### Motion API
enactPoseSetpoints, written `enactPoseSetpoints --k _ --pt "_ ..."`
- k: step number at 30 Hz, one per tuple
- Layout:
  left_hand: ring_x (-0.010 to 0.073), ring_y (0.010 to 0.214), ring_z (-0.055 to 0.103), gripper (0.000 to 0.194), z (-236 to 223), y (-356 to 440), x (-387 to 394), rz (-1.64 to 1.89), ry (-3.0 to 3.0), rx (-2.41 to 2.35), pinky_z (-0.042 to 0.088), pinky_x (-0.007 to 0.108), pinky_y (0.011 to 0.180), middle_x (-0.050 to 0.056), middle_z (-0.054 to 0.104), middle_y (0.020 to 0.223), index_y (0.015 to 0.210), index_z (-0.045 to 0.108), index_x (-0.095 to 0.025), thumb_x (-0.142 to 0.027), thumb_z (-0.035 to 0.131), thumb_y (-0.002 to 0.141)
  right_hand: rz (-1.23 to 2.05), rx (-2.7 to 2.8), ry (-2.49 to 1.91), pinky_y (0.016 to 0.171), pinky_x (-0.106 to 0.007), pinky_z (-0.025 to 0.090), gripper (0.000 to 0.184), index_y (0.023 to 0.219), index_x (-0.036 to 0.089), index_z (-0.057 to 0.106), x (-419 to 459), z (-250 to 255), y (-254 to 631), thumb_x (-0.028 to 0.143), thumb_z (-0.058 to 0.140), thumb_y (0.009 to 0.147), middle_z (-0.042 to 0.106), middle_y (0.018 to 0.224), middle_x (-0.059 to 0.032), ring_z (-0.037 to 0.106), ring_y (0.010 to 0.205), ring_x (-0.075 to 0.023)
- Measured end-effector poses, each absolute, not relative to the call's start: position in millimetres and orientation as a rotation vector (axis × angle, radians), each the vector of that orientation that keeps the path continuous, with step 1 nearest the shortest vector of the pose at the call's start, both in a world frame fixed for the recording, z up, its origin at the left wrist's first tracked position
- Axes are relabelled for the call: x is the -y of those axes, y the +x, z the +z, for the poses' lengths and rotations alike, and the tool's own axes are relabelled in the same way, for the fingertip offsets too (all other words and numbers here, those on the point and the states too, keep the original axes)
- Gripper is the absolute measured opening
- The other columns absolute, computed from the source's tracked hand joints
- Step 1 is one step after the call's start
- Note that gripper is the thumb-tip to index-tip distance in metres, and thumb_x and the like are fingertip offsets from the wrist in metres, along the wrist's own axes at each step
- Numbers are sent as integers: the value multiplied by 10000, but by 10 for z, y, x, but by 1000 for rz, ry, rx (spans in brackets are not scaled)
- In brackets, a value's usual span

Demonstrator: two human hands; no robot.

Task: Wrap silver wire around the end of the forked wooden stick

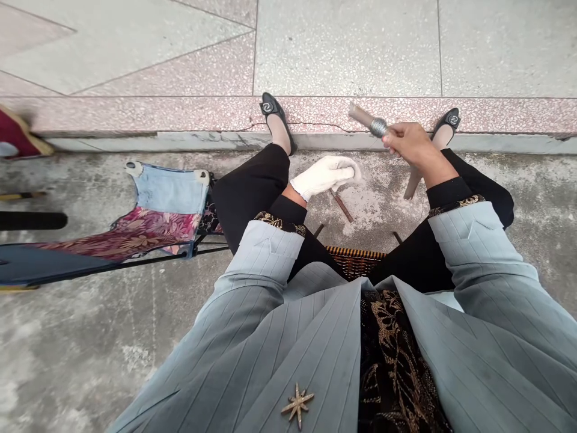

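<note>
My left hand (331, 174), in a white knitted glove, is closed above the concrete between my knees. A thin brown rod (342, 206) sticks out below the glove, its other end hidden by the fingers. My bare right hand (408, 143) is wrapped around a wooden stick (360, 114), raised to the right of the glove. Silver wire (378, 127) is wound around the stick just beyond my fingers. The stick's lower end shows below my wrist, and its upper tip is blurred. The two hands are apart.
A folding chair (157, 225) with patched denim and floral cloth stands at the left. A woven seat (356, 260) shows between my legs. My black shoes (279, 120) rest on the raised edge of a speckled tile floor (347, 48). A dark red object (20, 138) lies far left.
</note>
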State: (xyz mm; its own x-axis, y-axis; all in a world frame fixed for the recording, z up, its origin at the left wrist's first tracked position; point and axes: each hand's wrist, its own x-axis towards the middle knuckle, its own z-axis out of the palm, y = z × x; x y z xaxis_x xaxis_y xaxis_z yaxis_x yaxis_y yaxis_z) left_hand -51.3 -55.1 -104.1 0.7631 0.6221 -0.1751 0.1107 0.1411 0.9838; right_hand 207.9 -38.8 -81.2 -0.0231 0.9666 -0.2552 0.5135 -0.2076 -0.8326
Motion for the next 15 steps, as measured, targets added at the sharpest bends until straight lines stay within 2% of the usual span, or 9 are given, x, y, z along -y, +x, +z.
enactPoseSetpoints --k 4,7,9,11,13,15 --pt "62 433 398 307 -967 -545 547 443 1417 -716 314 198 421 -18 517 526 818 698 -123 -426 713 862 971 2002 -1905 704 -342 410 165 859 152 699 402 -796 2076 318 703 864 631 777 -62 570 786 -207" --pt "56 460 419 267 -936 -573 541 450 1458 -780 322 193 432 23 622 637 802 694 -123 -384 684 858 1055 2230 -1877 695 -339 395 117 888 167 744 433 -767 2068 268 696 856 658 795 -54 570 758 -195" --pt "53 471 433 242 -938 -581 536 458 1489 -831 331 194 441 32 655 690 804 695 -125 -364 685 846 1296 2400 -1780 652 -322 385 110 890 191 772 460 -769 2053 273 721 836 657 742 -29 560 691 -173" --pt "51 464 427 237 -956 -573 534 454 1499 -843 325 196 441 17 633 662 795 692 -127 -360 705 832 1725 2507 -1552 607 -297 380 130 868 207 790 498 -766 2026 318 768 805 643 667 2 545 619 -146" --pt "52 459 417 270 -984 -548 540 443 1479 -812 318 199 439 4 598 625 786 684 -127 -391 732 822 2143 2443 -1230 582 -272 391 233 869 203 799 546 -731 1995 405 828 756 640 631 22 539 575 -123" --pt "56 462 416 340 -1015 -516 552 450 1435 -779 323 205 440 3 588 617 791 672 -129 -459 753 820 2286 2261 -996 576 -256 411 369 905 184 798 593 -656 1982 484 872 702 658 649 22 544 570 -110"
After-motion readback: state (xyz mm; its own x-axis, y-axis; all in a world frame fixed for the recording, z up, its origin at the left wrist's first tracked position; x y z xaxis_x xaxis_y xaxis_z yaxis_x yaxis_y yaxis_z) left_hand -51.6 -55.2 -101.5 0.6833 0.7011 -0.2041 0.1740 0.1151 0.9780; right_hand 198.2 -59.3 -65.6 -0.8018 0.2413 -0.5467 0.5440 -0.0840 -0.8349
